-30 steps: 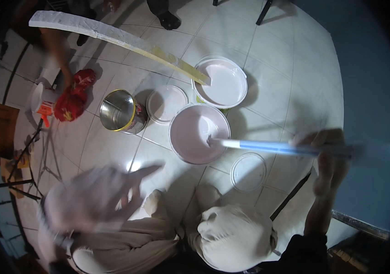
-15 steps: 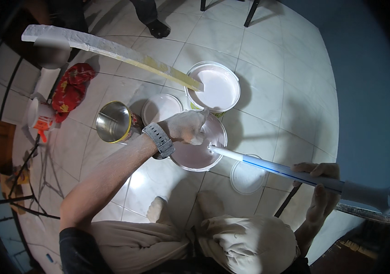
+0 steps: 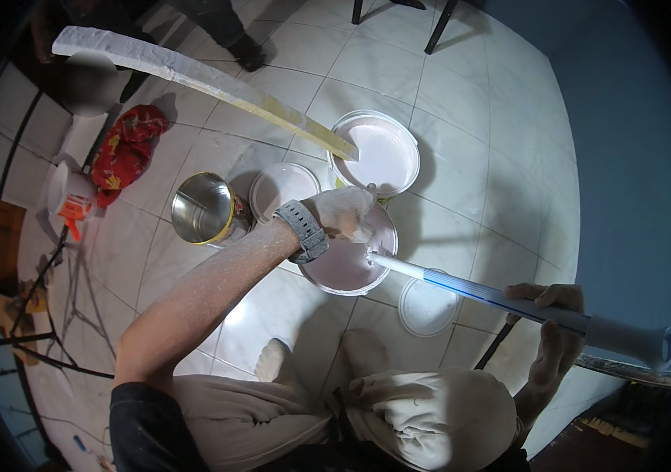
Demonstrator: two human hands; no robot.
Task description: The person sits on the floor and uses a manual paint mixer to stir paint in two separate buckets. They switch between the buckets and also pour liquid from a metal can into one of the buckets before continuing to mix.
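My right hand [image 3: 551, 311] is wrapped round a long white tube [image 3: 469, 290] with blue stripes and a flared, hollow outer end. Its narrow inner end reaches over the near bucket [image 3: 351, 293] of pinkish-white liquid. Dusted with pale powder, my left hand [image 3: 343, 214] is closed above that liquid, just up and left of the tube's narrow tip. A small end sticks up from its fingers; what they hold is hidden. Behind stands a second bucket [image 3: 410, 177] of similar liquid, a long pale board [image 3: 217, 92] leaning in it.
An open metal can [image 3: 203, 206] stands left of the buckets beside a round lid [image 3: 284, 189]. Another white lid [image 3: 428, 305] lies under the tube. A red cloth [image 3: 128, 151] and a white container [image 3: 72, 189] are further left. A person's leg [image 3: 221, 35] shows at the back.
The view has shifted slightly, with the buckets now a little further right. My left hand stays over the near bucket and my right hand keeps its hold on the tube. The person's leg behind has moved left.
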